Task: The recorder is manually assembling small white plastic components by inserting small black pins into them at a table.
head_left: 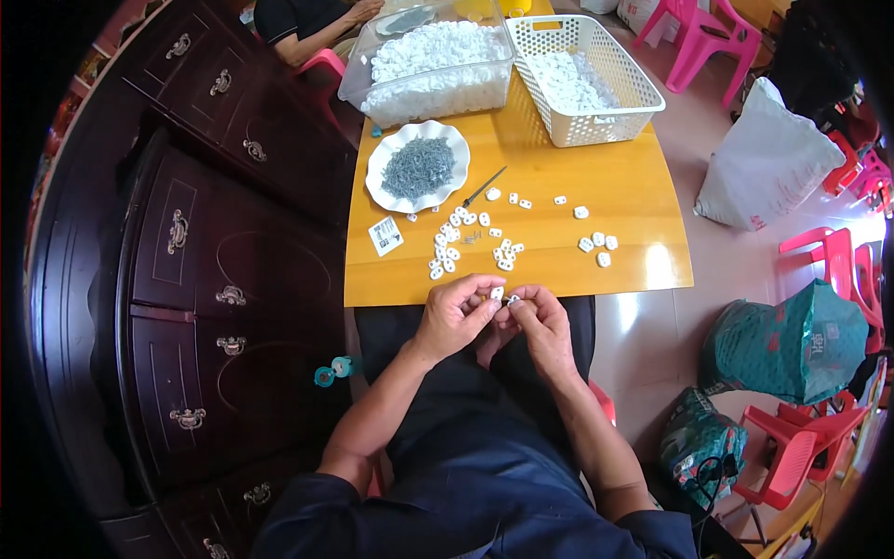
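My L hand (456, 312) is pinched narrow, thumb & fingertips on a small white plastic piece (497, 293), upright w/ holes in its face. My R hand (542, 326) is pinched too, thumb on a smaller white bit (512, 299), right next to the L one; can't tell if the 2 touch. Both hands are at the table's near edge, on the near side of the wavy white plate (375, 177) & to its R.

Plate's heaped w/ thin grey bits (418, 168), too small to tell what kind. It sits on the yellow-brown table (633, 177). Small card (385, 237) just on the plate's near side. Dark pointed tool (486, 185) lies a bit R of the plate, tilted. Loose white pcs (443, 252) are scattered nearer me & R of the plate, w/ another small group (603, 244) farther R.

Clear bin (428, 101) full of white pcs is just beyond the plate; white basket (596, 130), part full, is beyond & R. Dark cabinet (261, 224) L of the plate; white sack (764, 163) well R. Another person's arm (321, 42) shows beyond the plate, to its L.
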### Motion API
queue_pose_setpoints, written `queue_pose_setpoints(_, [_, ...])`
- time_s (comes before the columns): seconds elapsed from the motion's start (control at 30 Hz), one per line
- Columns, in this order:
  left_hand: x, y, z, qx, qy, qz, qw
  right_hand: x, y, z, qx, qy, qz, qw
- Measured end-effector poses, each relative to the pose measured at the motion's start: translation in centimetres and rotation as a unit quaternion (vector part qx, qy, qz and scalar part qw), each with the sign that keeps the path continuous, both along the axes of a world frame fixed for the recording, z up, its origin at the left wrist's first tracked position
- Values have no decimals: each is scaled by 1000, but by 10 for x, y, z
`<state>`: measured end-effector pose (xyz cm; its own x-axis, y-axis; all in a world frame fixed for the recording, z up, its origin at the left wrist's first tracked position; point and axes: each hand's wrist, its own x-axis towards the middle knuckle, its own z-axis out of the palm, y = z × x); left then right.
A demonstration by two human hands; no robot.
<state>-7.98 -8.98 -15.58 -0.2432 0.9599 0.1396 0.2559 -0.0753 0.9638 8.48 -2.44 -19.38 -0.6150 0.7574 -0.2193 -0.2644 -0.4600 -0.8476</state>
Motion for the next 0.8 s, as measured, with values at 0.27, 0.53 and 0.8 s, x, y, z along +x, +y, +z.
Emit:
queue_pose_setpoints(0.27, [0, 2, 5, -4, -14, -27, 1000, 0, 1, -2, 20, 3, 9, 1000])
queue_pose_setpoints(0.53, [-3, 0, -4, -1, 2, -48, 999, 0, 0, 0, 21, 9, 6, 1000])
queue_pose_setpoints(0.8, [-6, 3, 4, -11, 29, -63, 998, -1, 0, -5, 21, 11, 13, 1000])
